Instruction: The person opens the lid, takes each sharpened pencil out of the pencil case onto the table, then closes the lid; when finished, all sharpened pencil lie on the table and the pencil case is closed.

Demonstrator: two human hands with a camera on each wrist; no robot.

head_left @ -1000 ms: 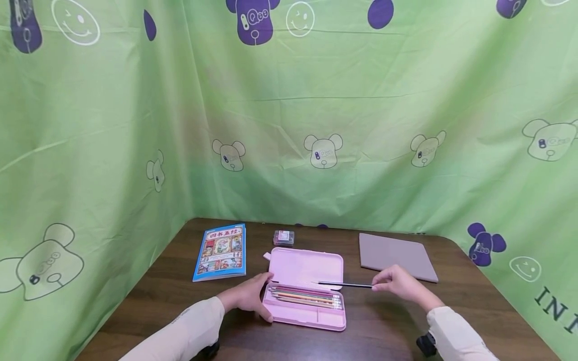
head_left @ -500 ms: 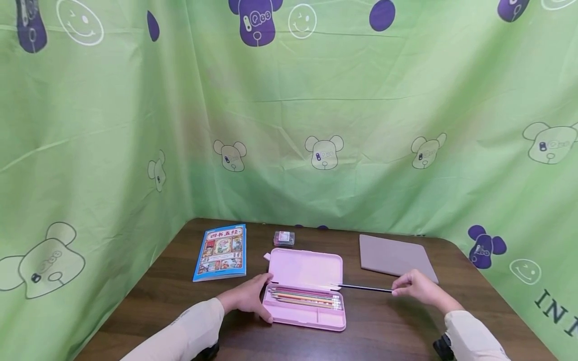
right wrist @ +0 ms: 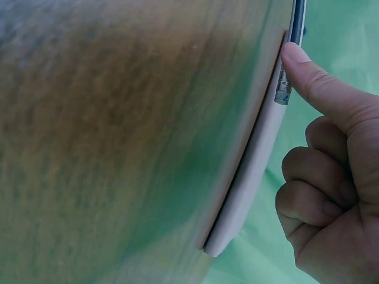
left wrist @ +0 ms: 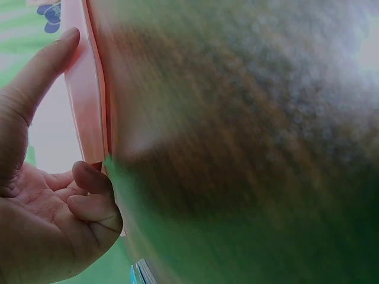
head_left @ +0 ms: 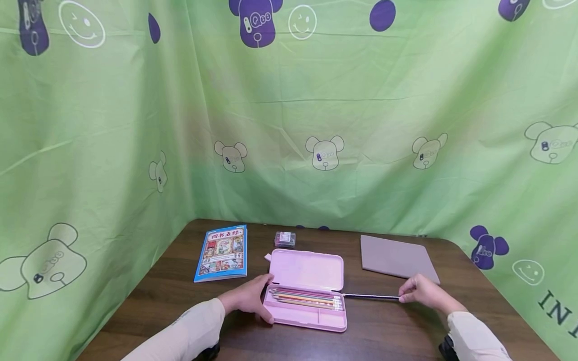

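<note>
An open pink pencil case (head_left: 307, 268) lies mid-table in the head view, lid tipped back. Several coloured pencils (head_left: 304, 298) fill its rear compartment; the front compartments hold nothing visible. My left hand (head_left: 249, 297) grips the case's left end, thumb at the front and fingers behind; the left wrist view shows the thumb on the case wall (left wrist: 86, 94). Off to the right, my right hand (head_left: 423, 292) pinches a dark pencil (head_left: 372, 297) near one end, its other end by the case's right edge. A metallic band (right wrist: 283, 92) shows at the held end in the right wrist view.
A grey-mauve notebook or folder (head_left: 397, 256) lies behind my right hand. At the back left is a blue-edged illustrated book (head_left: 222, 253). A small clear box (head_left: 285, 239) sits behind the case. Green printed cloth (head_left: 271, 195) hangs around the table.
My right hand has moved right and toward me with the pencil. The pencil's far end has gone from over the lid to the case's right edge. My left hand stays put.
</note>
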